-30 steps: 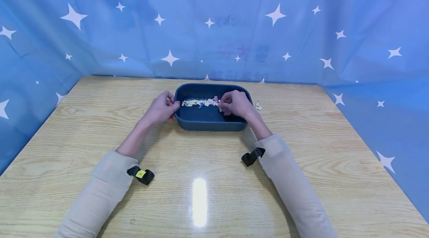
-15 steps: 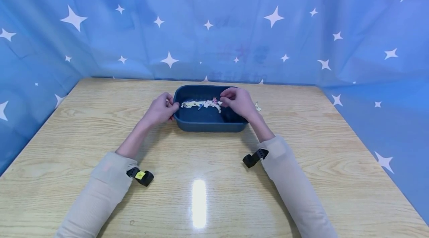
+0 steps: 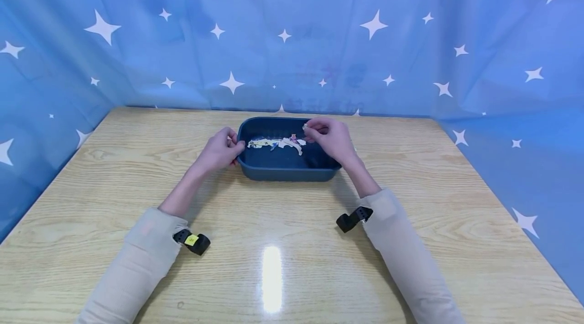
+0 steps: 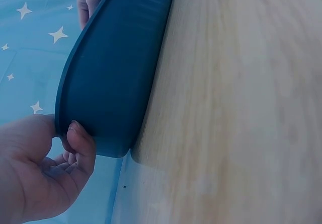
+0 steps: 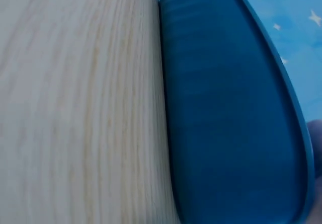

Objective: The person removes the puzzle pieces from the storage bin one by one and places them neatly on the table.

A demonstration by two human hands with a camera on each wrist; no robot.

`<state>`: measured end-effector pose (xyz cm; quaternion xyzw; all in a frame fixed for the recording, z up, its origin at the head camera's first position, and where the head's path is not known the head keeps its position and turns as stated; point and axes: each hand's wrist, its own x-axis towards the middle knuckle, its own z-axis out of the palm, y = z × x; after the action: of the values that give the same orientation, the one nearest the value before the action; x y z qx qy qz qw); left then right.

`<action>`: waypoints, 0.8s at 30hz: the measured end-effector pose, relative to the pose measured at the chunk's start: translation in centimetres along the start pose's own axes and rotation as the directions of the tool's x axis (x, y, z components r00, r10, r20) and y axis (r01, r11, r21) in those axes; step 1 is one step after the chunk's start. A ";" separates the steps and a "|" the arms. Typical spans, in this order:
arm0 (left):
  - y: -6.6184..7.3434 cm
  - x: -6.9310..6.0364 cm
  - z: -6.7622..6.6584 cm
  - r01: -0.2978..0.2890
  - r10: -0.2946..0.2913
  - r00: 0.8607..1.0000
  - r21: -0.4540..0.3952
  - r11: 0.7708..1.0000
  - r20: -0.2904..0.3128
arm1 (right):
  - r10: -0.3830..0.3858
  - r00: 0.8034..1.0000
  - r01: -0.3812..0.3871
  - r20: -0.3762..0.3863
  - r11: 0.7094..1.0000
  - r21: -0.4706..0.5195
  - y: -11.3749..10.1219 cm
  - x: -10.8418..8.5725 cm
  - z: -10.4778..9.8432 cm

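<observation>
A dark blue rectangular bin (image 3: 287, 174) stands on the table with several flat, pale, coloured paper-like pieces (image 3: 274, 143) lying in a row across its inside. My left hand (image 3: 220, 149) grips the bin's left rim between thumb and fingers; the left wrist view shows this hand (image 4: 45, 168) pinching the rim of the bin (image 4: 108, 78). Over the bin's right part, my right hand (image 3: 332, 136) pinches a small pale piece (image 3: 305, 127) between thumb and fingertips. In the right wrist view the bin (image 5: 231, 108) hides most of that hand (image 5: 317, 168).
The wooden table (image 3: 228, 243) spreads around the bin. Behind and beside it hangs a blue cloth (image 3: 255, 50) with white stars. A small pale bit (image 3: 355, 149) shows just right of my right wrist, mostly hidden by it.
My right hand has lifted up and slightly right from the row of pieces, and a small pale piece now shows at its fingertips. My left hand stays on the rim.
</observation>
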<state>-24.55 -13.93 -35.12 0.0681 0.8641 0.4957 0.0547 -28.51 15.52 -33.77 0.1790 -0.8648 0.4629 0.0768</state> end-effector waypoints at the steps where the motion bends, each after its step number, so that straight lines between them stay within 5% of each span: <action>1: 0.0 0.0 0.0 0.000 0.000 1.000 0.000 1.000 0.001 | 0.004 1.000 -0.004 0.001 1.000 0.025 0.0 -0.1 -0.2; 17: 0.1 0.0 -0.1 -0.004 0.004 1.000 -0.007 1.000 0.008 | 0.061 0.998 -0.057 -0.027 0.990 0.127 0.6 -1.1 -4.3; 24: 0.0 0.1 0.0 -0.002 0.002 1.000 -0.003 1.000 0.008 | 0.108 0.993 -0.107 -0.038 0.994 0.026 1.8 -1.4 -6.7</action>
<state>-24.65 -13.93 -35.06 0.0706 0.8631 0.4966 0.0577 -28.13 22.34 -31.83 0.1241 -0.8659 0.4800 0.0667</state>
